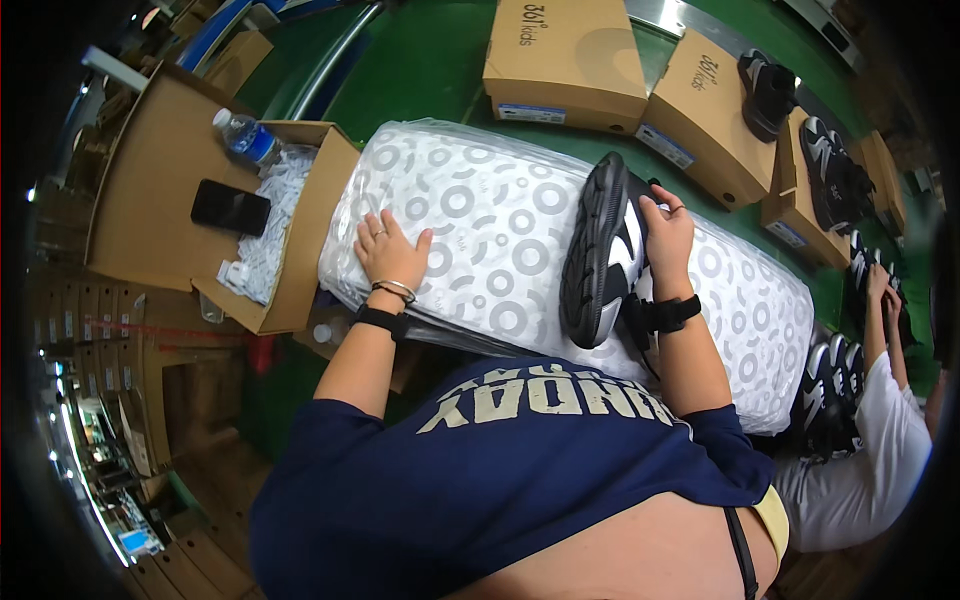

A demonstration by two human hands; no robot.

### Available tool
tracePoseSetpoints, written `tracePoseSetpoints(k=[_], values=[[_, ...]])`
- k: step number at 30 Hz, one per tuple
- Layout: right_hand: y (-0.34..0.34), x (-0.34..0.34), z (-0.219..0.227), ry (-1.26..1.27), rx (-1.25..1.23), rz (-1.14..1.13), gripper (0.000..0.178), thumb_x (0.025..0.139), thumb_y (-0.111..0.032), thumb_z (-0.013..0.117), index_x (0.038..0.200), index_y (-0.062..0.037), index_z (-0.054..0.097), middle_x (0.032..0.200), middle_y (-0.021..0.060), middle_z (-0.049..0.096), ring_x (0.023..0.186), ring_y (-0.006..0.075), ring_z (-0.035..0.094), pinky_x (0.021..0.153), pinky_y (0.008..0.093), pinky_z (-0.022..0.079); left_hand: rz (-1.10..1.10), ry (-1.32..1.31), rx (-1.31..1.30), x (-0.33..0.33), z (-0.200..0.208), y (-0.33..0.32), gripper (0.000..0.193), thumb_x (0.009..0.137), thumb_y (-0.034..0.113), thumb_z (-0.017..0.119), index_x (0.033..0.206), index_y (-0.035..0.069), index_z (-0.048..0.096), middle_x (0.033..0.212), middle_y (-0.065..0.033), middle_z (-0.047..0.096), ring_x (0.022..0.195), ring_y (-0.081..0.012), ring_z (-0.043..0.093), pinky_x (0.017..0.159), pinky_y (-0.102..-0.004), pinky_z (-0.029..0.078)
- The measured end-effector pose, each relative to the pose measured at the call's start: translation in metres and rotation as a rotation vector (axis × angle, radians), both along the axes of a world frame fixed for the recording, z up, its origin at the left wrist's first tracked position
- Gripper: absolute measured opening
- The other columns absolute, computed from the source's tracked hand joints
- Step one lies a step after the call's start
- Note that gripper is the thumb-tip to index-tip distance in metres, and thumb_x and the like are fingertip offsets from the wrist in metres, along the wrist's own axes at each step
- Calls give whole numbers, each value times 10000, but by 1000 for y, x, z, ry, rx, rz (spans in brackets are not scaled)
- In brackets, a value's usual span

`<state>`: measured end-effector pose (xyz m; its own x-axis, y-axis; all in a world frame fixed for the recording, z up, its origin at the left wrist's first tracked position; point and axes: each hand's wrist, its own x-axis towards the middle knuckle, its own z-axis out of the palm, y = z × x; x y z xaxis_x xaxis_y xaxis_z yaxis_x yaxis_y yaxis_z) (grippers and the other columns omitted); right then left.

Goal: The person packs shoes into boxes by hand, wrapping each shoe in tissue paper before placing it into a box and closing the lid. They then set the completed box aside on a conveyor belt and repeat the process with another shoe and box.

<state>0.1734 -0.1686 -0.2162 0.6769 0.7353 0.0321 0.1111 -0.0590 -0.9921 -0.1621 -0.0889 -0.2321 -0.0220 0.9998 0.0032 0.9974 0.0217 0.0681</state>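
Observation:
A stack of patterned white wrapping paper point(480, 225) in clear plastic lies in front of me. My left hand point(394, 256) rests flat on its left part, fingers spread, holding nothing. Over the right part, my right hand point(669, 232) grips a black and white sneaker point(603, 255), which is tipped on its side with its black sole facing left. The fingers close at the shoe's opening, and some fingertips are hidden behind it. More black shoe material shows near my right wrist, but I cannot tell whether it is a second shoe.
Left of the stack, an open carton point(310, 225) holds paper slips point(285, 215), a phone point(231, 207) and a water bottle point(247, 138). Beyond stand brown shoeboxes point(565, 65) on a green surface point(430, 70), some topped with sneakers point(768, 95). At right, a co-worker's hands point(880, 290) handle shoes.

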Motion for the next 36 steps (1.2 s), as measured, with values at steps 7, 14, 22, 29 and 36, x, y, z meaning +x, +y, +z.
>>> tracePoseSetpoints(k=[7, 14, 22, 29, 36], values=[[-15, 1, 12, 10, -41, 32, 342, 764, -171, 633, 1019, 42, 555, 741, 64, 609, 687, 88, 531, 640, 213, 425, -141, -225, -48, -20, 24, 27, 648, 708, 290, 647, 1204, -58, 419, 1264, -222, 391, 1182, -311, 365, 961, -401, 316], [1, -20, 171, 11, 83, 528, 790, 698, -196, 674, 1318, 33, 242, 1051, 148, 549, 865, 184, 542, 720, 270, 433, -1366, -453, -136, 144, 196, 3, 493, 723, 193, 626, 1130, -47, 485, 1140, -184, 505, 1028, -289, 501, 877, -334, 396], [-123, 154, -4, -132, -82, 99, 491, 731, -74, 567, 1177, 61, 411, 899, 128, 609, 785, 169, 597, 662, 261, 473, -1546, -549, 43, 224, 139, -38, 421, 720, 340, 622, 1084, 138, 561, 1142, -145, 510, 1006, -322, 478, 825, -413, 357], [11, 182, 88, -361, -63, -272, 660, 678, -184, 692, 1234, 2, 388, 970, 160, 556, 872, 196, 547, 758, 282, 433, -1370, 35, -231, 228, 97, -31, 626, 660, 492, 598, 1218, 235, 477, 1360, -174, 292, 1275, -401, 172, 969, -637, 89], [95, 291, 102, -298, 55, -71, 426, 717, -249, 640, 1014, 43, 550, 921, 170, 591, 809, 244, 580, 741, 307, 458, -1394, 53, -243, 236, 99, -34, 636, 628, 489, 610, 1206, 254, 486, 1350, -169, 314, 1276, -400, 171, 965, -643, 87]])
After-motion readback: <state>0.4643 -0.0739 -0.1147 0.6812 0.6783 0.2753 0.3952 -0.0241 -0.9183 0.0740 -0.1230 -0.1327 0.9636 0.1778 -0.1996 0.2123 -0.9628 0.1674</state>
